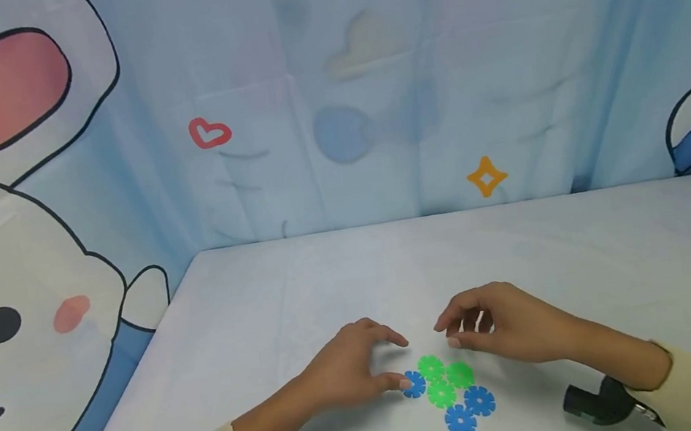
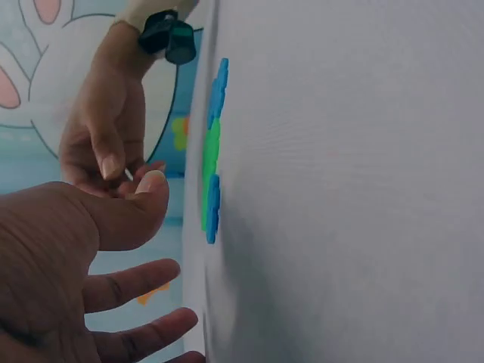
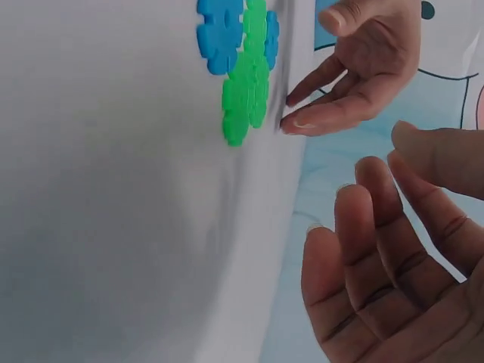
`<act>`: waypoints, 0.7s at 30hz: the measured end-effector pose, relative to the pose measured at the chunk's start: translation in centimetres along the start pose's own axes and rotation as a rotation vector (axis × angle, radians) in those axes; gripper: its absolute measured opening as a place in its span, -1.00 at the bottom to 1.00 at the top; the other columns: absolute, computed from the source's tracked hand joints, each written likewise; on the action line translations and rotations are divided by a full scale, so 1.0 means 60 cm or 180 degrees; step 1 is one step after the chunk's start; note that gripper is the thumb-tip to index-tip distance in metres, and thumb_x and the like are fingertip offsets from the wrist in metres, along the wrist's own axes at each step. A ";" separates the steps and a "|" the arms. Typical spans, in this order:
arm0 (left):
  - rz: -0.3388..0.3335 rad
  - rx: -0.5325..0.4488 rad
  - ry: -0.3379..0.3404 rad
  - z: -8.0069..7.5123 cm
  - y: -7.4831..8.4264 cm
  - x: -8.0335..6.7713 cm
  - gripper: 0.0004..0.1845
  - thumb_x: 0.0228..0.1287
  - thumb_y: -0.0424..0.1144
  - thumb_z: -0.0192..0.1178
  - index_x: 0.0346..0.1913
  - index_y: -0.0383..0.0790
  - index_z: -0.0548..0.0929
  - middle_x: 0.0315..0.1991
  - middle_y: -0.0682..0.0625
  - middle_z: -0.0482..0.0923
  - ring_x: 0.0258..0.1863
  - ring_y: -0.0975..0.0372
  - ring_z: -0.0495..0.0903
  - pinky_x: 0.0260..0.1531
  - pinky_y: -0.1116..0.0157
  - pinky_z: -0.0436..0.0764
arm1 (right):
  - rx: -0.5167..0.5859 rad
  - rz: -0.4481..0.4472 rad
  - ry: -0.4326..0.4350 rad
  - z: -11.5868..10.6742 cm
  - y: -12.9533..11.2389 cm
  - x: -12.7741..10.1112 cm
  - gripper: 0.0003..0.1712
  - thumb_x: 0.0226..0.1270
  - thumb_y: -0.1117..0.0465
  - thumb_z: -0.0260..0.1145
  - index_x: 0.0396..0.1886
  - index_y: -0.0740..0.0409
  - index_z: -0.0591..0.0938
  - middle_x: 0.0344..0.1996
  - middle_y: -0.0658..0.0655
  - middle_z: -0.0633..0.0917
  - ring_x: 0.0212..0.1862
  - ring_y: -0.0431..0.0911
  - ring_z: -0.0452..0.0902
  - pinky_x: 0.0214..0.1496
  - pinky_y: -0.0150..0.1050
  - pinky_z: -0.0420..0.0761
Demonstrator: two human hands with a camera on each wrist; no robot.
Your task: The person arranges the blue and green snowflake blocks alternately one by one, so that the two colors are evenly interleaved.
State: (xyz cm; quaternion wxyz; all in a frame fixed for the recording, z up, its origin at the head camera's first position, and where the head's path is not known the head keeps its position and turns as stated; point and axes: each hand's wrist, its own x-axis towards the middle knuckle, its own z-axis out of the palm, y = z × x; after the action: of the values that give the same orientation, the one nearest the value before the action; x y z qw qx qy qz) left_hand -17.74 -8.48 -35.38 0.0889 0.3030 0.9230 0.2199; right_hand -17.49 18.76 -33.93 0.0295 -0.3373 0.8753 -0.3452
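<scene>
Several flat snowflake-shaped discs, green [image 1: 441, 394] and blue [image 1: 480, 400], lie in a tight cluster on the pale table cloth [image 1: 303, 288] near its front. My left hand [image 1: 399, 364] rests beside the cluster with fingers relaxed. Its thumb tip touches the leftmost blue disc [image 1: 413, 384]. My right hand [image 1: 447, 332] hovers just behind the cluster with fingers loosely curved, holding nothing. The left wrist view shows the cluster [image 2: 212, 174] edge-on past my left hand [image 2: 144, 227]. In the right wrist view, the green discs [image 3: 243, 91] lie beyond my right hand [image 3: 378, 227].
A cartoon-printed blue curtain [image 1: 368, 94] closes off the back and left sides. The table's left edge [image 1: 156, 330] slants toward me. Black wrist cameras [image 1: 600, 400] sit on both forearms. Bare cloth stretches behind and to the right of the discs.
</scene>
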 end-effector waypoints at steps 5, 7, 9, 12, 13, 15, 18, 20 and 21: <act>0.0063 0.0411 0.0013 0.016 0.012 0.006 -0.44 -0.03 0.23 0.46 0.07 0.15 0.67 0.01 0.11 0.52 -0.03 0.24 0.41 -0.09 0.33 0.50 | 0.0095 0.0122 -0.0184 0.017 0.014 0.025 -0.85 0.29 0.14 0.39 -0.16 -0.02 0.71 -0.36 -0.22 0.69 -0.36 -0.34 0.56 -0.28 -0.38 0.59; 0.0049 0.0479 0.0006 0.020 0.016 0.005 -0.43 -0.05 0.25 0.47 0.06 0.16 0.66 0.01 0.10 0.50 -0.03 0.24 0.39 -0.10 0.33 0.49 | 0.0107 0.0169 -0.0263 0.025 0.019 0.030 -0.87 0.28 0.18 0.40 -0.18 -0.03 0.71 -0.39 -0.22 0.68 -0.37 -0.32 0.55 -0.27 -0.38 0.59; 0.0045 0.0523 0.0009 0.023 0.018 0.005 -0.43 -0.06 0.25 0.47 0.05 0.18 0.64 0.02 0.10 0.48 -0.01 0.23 0.38 -0.08 0.32 0.50 | 0.0114 0.0226 -0.0341 0.032 0.022 0.032 -0.87 0.26 0.18 0.40 -0.20 -0.05 0.71 -0.42 -0.21 0.66 -0.37 -0.31 0.54 -0.27 -0.38 0.58; 0.0030 0.0555 0.0015 0.027 0.018 0.004 -0.46 -0.03 0.22 0.47 0.05 0.21 0.63 0.05 0.10 0.47 0.03 0.22 0.38 -0.03 0.28 0.51 | 0.0138 0.0333 -0.0459 0.038 0.023 0.034 -0.85 0.24 0.15 0.42 -0.19 -0.10 0.71 -0.42 -0.19 0.64 -0.36 -0.29 0.51 -0.28 -0.39 0.55; 0.0026 0.0562 0.0023 0.027 0.017 0.004 -0.47 -0.01 0.21 0.46 0.05 0.21 0.62 0.05 0.10 0.47 0.03 0.22 0.38 -0.02 0.28 0.51 | 0.0142 0.0365 -0.0506 0.039 0.022 0.034 -0.83 0.22 0.13 0.44 -0.18 -0.12 0.72 -0.41 -0.18 0.63 -0.35 -0.27 0.49 -0.28 -0.39 0.54; 0.0028 0.0546 0.0043 0.028 0.016 0.003 -0.50 0.01 0.18 0.46 0.04 0.21 0.63 0.05 0.10 0.47 0.04 0.21 0.38 -0.02 0.28 0.51 | 0.0102 0.0406 -0.0581 0.041 0.018 0.033 -0.78 0.19 0.07 0.47 -0.14 -0.17 0.72 -0.38 -0.18 0.62 -0.33 -0.26 0.47 -0.26 -0.39 0.51; 0.0036 0.0507 0.0077 0.026 0.014 0.001 -0.54 0.04 0.16 0.45 0.03 0.22 0.64 0.02 0.11 0.47 0.01 0.22 0.38 -0.04 0.30 0.51 | 0.0003 0.0424 -0.0631 0.045 0.012 0.031 -0.70 0.14 0.01 0.50 -0.09 -0.25 0.72 -0.35 -0.18 0.59 -0.28 -0.25 0.43 -0.23 -0.39 0.46; 0.0059 0.0502 0.0094 0.024 0.013 0.001 -0.56 0.05 0.14 0.45 0.03 0.22 0.65 0.01 0.12 0.48 0.01 0.22 0.38 -0.03 0.31 0.51 | -0.0080 0.0380 -0.0619 0.047 0.010 0.030 -0.68 0.15 0.00 0.49 -0.06 -0.26 0.72 -0.35 -0.18 0.57 -0.27 -0.25 0.41 -0.21 -0.39 0.46; 0.0073 0.0505 0.0102 0.023 0.013 0.001 -0.57 0.06 0.13 0.45 0.03 0.22 0.66 0.00 0.12 0.48 0.01 0.22 0.39 -0.03 0.31 0.52 | -0.0107 0.0365 -0.0607 0.047 0.009 0.030 -0.69 0.17 0.01 0.49 -0.06 -0.26 0.72 -0.35 -0.19 0.56 -0.27 -0.25 0.41 -0.21 -0.39 0.46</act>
State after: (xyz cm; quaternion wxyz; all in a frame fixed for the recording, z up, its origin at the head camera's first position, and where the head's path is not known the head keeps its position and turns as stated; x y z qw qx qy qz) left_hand -16.98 -7.40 -36.25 0.0473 0.3161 0.9353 0.1519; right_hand -18.37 16.30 -36.10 0.1267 -0.3184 0.8921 -0.2946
